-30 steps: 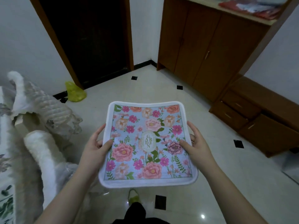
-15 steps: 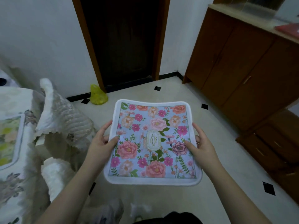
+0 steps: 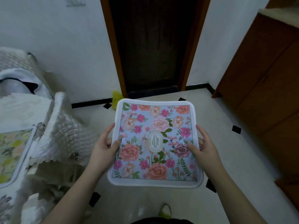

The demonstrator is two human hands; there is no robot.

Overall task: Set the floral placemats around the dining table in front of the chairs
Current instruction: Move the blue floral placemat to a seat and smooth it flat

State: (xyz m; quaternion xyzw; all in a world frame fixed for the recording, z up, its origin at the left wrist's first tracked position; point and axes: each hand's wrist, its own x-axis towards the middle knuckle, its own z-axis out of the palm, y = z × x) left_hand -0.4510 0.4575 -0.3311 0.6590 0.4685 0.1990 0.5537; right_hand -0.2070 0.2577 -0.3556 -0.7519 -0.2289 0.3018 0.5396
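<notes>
Carrying one floral placemat (image 3: 155, 143) flat, right of the covered chair (image 3: 64, 136); I am pinching its side edges, left hand (image 3: 103, 146) and right hand (image 3: 205, 147), thumbs on top. Dining table (image 3: 24, 107), beyond the chair, is already bearing another placemat (image 3: 11, 152). Next, likely: finding an unset place.

We hold a floral placemat (image 3: 155, 143) flat above the floor (image 3: 226, 151), our left hand (image 3: 103, 147) and right hand (image 3: 205, 147) gripping its side edges, thumbs on top. A covered chair (image 3: 64, 136) stands left, beside a tabletop (image 3: 16, 110) bearing another placemat (image 3: 11, 152).
</notes>
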